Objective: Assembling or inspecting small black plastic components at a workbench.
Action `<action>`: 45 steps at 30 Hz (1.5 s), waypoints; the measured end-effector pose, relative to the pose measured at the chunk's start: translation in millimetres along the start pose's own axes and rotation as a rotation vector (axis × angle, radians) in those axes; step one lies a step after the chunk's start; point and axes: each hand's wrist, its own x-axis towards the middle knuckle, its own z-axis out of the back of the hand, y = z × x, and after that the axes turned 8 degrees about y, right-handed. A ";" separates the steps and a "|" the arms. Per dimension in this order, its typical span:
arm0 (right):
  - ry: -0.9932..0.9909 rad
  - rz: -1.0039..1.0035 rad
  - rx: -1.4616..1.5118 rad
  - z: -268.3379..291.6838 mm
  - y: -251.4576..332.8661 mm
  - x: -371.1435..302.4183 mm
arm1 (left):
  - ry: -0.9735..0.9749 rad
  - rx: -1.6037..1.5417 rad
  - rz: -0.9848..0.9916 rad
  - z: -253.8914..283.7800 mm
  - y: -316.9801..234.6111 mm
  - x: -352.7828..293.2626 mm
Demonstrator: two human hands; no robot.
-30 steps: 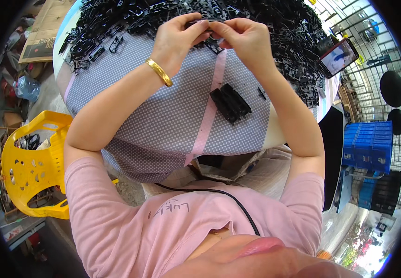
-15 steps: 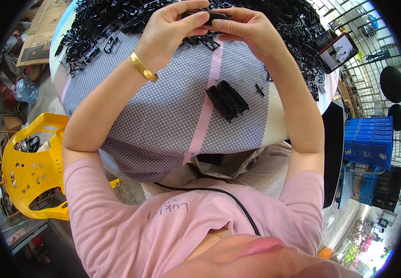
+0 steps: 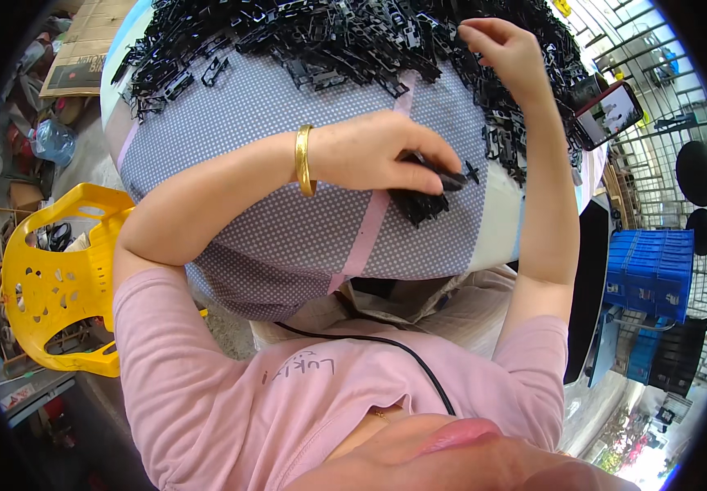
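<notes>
My left hand [image 3: 378, 155], with a gold bangle at its wrist, is closed on a dark black plastic piece [image 3: 453, 182]. It hangs over a small stack of black plastic pieces [image 3: 421, 209] on the dotted cloth and hides part of that stack. At the far right, my right hand [image 3: 510, 56] is above the big heap of black plastic parts [image 3: 353, 41]. Its thumb and a finger come together in a pinch, and whatever may be between them is too small to make out. One thin black part [image 3: 472, 172] lies just right of the left hand.
A dotted grey cloth with a pink stripe [image 3: 365, 235] covers the round table. A phone [image 3: 608, 114] stands at the right edge. To the left is a yellow plastic chair [image 3: 34, 278]; blue crates [image 3: 650, 274] are stacked at the right.
Both hands were together over the heap, holding a black piece. My left hand has come nearer, down to the small stack, with the piece; my right hand has moved apart to the right.
</notes>
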 end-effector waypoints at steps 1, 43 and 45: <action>0.003 0.085 -0.146 -8.4 -3.1 3.6 | 0.049 -0.040 -0.033 0.2 -3.0 -1.4; 0.279 0.023 -0.499 -28.2 34.4 -11.0 | -0.638 -0.309 0.312 54.6 20.5 -11.3; 0.203 0.298 -0.099 -24.1 31.1 -11.1 | -0.638 -0.022 0.345 52.0 18.7 -11.5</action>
